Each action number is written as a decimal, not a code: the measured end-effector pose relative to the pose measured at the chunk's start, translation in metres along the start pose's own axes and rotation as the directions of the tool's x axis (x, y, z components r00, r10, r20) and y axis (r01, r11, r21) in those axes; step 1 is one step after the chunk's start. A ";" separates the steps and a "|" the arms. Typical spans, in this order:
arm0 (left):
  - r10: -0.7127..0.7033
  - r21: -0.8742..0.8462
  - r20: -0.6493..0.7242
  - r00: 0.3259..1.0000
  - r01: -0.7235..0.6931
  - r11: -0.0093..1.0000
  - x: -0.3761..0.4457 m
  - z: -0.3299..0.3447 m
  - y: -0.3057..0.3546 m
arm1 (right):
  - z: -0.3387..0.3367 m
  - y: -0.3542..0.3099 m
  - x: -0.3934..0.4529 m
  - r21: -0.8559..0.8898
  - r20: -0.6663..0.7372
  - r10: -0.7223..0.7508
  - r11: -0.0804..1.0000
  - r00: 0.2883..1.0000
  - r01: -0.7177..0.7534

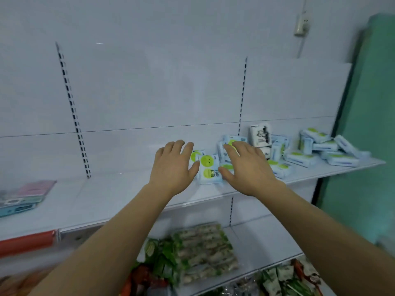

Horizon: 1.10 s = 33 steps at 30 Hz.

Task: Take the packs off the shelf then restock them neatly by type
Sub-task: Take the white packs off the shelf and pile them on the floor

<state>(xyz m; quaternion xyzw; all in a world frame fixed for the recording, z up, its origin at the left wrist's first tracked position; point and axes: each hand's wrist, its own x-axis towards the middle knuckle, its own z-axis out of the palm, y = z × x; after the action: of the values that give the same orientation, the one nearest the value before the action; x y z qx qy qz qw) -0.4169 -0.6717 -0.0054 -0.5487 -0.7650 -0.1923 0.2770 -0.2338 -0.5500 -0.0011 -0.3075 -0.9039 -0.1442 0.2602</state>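
Head view: both arms are stretched over the white shelf (119, 195). A green-dotted pack (208, 170) stands on the shelf between the hands. The left hand (174, 165) is seen flat, fingers straight, its grip released, thumb touching the pack's left edge. The right hand (249, 167) is spread too, grip released, thumb at the pack's right edge, fingers over more packs (229, 146). A loose heap of packs (329, 149) is seen further right. Phone cases (25, 196) lie far left, snack bags (205, 253) below.
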 end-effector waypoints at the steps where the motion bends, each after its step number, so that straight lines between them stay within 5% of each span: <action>1: 0.015 -0.011 -0.003 1.000 -0.015 1.000 0.007 0.007 0.010 | 0.002 0.013 -0.003 -0.010 0.006 0.021 1.000 1.000 -0.021; 18: 0.253 -0.212 0.032 0.967 -0.241 0.947 0.179 0.158 0.134 | 0.063 0.202 0.041 -0.170 0.052 0.266 0.952 0.963 -0.254; 28: 0.275 -0.074 0.088 0.957 -0.269 0.960 0.252 0.248 0.174 | 0.115 0.279 0.103 -0.124 0.088 0.241 0.965 0.967 -0.230; 33: 0.223 0.050 0.302 0.927 -0.249 0.967 0.276 0.278 0.185 | 0.157 0.317 0.153 0.032 0.096 0.145 0.988 0.985 -0.149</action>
<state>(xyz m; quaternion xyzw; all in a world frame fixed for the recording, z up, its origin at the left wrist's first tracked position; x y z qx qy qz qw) -0.3690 -0.2432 -0.0468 -0.6467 -0.7336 -0.0400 0.2049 -0.1963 -0.1665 -0.0127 -0.3744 -0.8926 -0.0921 0.2334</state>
